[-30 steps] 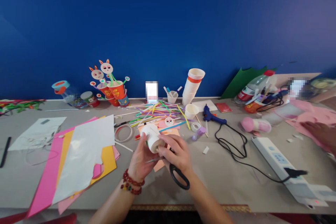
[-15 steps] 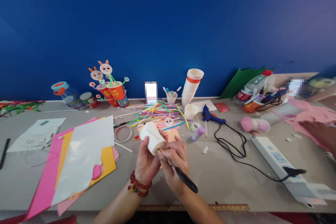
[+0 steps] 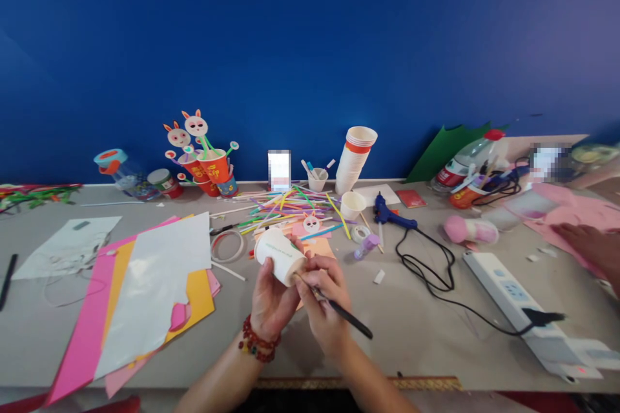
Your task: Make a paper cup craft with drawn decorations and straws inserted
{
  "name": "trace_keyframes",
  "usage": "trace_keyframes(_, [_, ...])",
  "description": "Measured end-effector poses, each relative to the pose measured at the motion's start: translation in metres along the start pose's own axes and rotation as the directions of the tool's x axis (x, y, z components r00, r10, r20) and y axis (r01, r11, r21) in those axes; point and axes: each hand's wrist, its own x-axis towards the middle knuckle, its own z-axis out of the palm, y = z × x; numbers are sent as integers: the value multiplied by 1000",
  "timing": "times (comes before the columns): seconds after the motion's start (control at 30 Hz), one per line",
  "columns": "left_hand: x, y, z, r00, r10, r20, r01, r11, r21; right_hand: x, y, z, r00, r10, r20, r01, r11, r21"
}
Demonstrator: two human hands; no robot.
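My left hand (image 3: pixel 272 300) wraps round a white paper cup (image 3: pixel 278 255), which lies tilted with its base turned toward my right hand. Green print shows on the cup's side. In my right hand (image 3: pixel 324 303) is a slim tool with a long black handle (image 3: pixel 349 319). Its narrow front end meets the cup's base, and the exact kind of tool is not clear. Beyond the cup, a rabbit-face cutout (image 3: pixel 311 224) lies on orange paper (image 3: pixel 320 248) among many coloured sticks (image 3: pixel 285 206).
Paper sheets (image 3: pixel 150 284) lie left. A cup stack (image 3: pixel 354 158) and a small cup (image 3: pixel 352 205) stand behind. To the right are a blue glue gun (image 3: pixel 391 215), a glue stick (image 3: pixel 367 246), a power strip (image 3: pixel 511 297) and another person's hand (image 3: pixel 588 242).
The cup has turned slightly in my left hand, so its print sits differently. The black handle has swung a little to the right and up, and my right fingers have shifted on the tool.
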Motion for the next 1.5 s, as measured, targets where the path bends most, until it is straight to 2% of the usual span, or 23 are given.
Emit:
trace_keyframes(0.1, [0,5,-1,999,-23,-34,23,999,23,6,5,-6,981,-180,73,189,972,-143])
trace_keyframes(0.17, [1,9,0,993,-39,-111,44,998,43,11,9,-8,950,-287,121,307,929,-205])
trace_keyframes(0.23, [3,14,1,980,-52,-190,67,995,69,13,12,-8,927,-344,151,372,898,-236])
trace_keyframes(0.33, [5,16,3,961,-66,-269,93,992,88,13,15,-7,929,-341,143,367,898,-242])
trace_keyframes(0.43, [5,12,4,955,-54,-291,79,994,73,10,16,-6,948,-304,91,317,918,-239])
trace_keyframes(0.53, [4,6,2,954,-75,-289,86,996,25,11,17,-8,941,-308,142,333,919,-213])
trace_keyframes(0.7, [1,9,-3,966,-126,-227,149,985,87,22,22,-21,901,-356,248,408,889,-206])
trace_keyframes(0.8, [1,19,0,954,-200,-222,229,967,115,29,25,-29,851,-408,330,490,843,-223])
trace_keyframes(0.87, [3,23,3,951,-207,-230,237,965,114,33,26,-31,809,-438,393,546,808,-222])
trace_keyframes(0.93, [5,23,7,943,-210,-257,242,965,101,33,25,-30,792,-449,414,566,794,-221])
trace_keyframes(1.0, [8,20,11,937,-194,-292,226,971,80,29,24,-27,824,-436,363,533,814,-232])
trace_keyframes(1.07, [10,14,16,937,-128,-325,156,986,59,24,22,-22,873,-416,253,475,843,-252])
trace_keyframes(1.13, [10,9,20,938,-66,-340,82,996,32,19,20,-19,898,-408,163,439,852,-284])
trace_keyframes(1.37, [8,2,20,954,-98,-284,96,995,-22,22,15,-21,874,-428,231,483,823,-300])
trace_keyframes(1.43, [8,1,19,962,-72,-263,71,997,-14,21,13,-21,885,-412,219,462,840,-286])
trace_keyframes(1.5, [7,-1,17,969,-32,-244,34,999,7,17,11,-18,917,-351,188,392,881,-263])
